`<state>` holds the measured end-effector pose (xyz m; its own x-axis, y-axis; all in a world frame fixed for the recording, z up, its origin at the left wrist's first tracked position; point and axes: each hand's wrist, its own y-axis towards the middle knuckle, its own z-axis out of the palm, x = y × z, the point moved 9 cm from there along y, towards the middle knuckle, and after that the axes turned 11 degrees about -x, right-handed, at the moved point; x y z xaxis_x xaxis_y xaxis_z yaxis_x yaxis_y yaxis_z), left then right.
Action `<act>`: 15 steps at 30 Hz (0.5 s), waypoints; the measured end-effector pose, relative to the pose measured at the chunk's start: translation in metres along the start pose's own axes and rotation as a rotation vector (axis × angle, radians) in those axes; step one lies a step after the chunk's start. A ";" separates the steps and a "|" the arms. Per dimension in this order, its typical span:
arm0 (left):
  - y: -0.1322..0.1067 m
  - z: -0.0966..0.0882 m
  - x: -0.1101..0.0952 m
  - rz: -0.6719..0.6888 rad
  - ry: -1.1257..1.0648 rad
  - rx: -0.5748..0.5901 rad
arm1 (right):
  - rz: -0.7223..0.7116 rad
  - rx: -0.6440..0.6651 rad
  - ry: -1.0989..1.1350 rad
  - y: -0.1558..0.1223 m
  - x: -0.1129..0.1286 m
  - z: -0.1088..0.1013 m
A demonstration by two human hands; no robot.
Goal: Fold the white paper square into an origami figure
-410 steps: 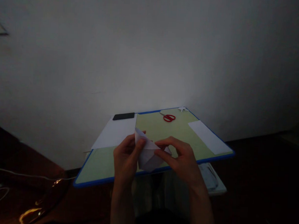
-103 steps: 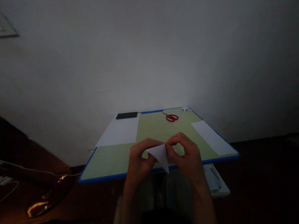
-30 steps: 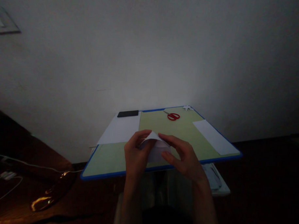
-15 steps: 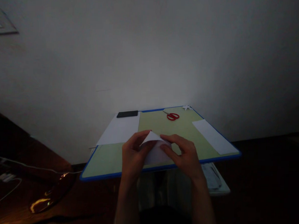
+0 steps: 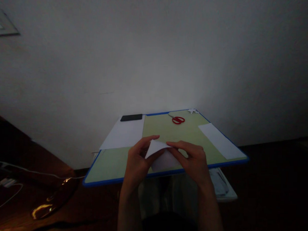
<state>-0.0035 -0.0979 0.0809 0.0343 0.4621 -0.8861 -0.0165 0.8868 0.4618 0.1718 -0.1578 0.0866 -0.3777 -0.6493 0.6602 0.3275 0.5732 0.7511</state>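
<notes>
One folded white paper piece point(image 5: 159, 156), above the near edge of the green blue-rimmed desk point(image 5: 109, 166), is pinched between left hand point(image 5: 136, 162) and right hand point(image 5: 192, 162) (fingertips at its top). Two flat papers: wide white sheet point(image 5: 124, 134), far-left corner; narrow white strip point(image 5: 221, 141), right edge.

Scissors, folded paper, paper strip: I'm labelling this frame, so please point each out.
scissors point(image 5: 178, 120), head view, on the red handles.
folded paper point(image 5: 155, 148), head view, on the raised white flap.
paper strip point(image 5: 221, 140), head view, on its middle.

Desk point(image 5: 104, 167): open green surface at centre and lower left. Obstacles: white sheet point(image 5: 124, 134) and black phone point(image 5: 131, 117), upper left; red scissors point(image 5: 178, 120), far edge; paper strip point(image 5: 220, 141), right; folded paper point(image 5: 164, 159) held between left hand point(image 5: 137, 162) and right hand point(image 5: 195, 162), near edge.
</notes>
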 end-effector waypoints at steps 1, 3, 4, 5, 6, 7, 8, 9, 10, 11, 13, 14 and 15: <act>0.000 0.000 0.001 -0.007 -0.005 -0.001 | -0.003 0.011 -0.001 0.000 0.001 0.001; 0.000 0.000 0.002 -0.029 -0.014 0.003 | -0.007 0.018 -0.008 0.000 0.001 0.003; -0.001 0.000 0.002 -0.041 -0.018 0.004 | -0.007 0.016 -0.012 0.000 0.001 0.003; -0.002 0.001 0.001 -0.053 -0.017 0.005 | -0.005 0.013 -0.016 0.000 0.001 0.003; -0.002 0.001 0.001 -0.063 -0.012 0.001 | 0.000 0.010 -0.018 0.000 0.000 0.002; -0.003 0.001 0.001 -0.069 -0.005 -0.007 | 0.007 0.006 -0.019 0.000 -0.001 0.002; -0.003 0.001 0.000 -0.068 -0.001 -0.020 | 0.016 0.004 -0.020 -0.001 -0.002 0.001; -0.003 0.000 -0.001 -0.063 0.002 -0.036 | 0.024 -0.002 -0.022 -0.001 -0.003 0.001; -0.003 -0.001 -0.002 -0.055 0.002 -0.057 | 0.030 -0.008 -0.023 -0.001 -0.003 0.000; -0.002 -0.003 -0.002 -0.047 0.000 -0.082 | 0.033 -0.014 -0.026 -0.001 -0.004 -0.001; -0.001 -0.006 -0.003 -0.034 -0.004 -0.130 | 0.034 -0.023 -0.033 -0.001 -0.003 -0.001; 0.000 -0.007 -0.003 -0.030 -0.001 -0.149 | 0.033 -0.024 -0.035 -0.001 -0.003 -0.001; 0.000 -0.008 -0.004 -0.025 0.005 -0.165 | 0.031 -0.024 -0.036 -0.001 -0.002 -0.001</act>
<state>-0.0115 -0.0996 0.0839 0.0318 0.4396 -0.8976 -0.1794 0.8860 0.4275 0.1736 -0.1574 0.0847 -0.3976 -0.6131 0.6827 0.3600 0.5801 0.7307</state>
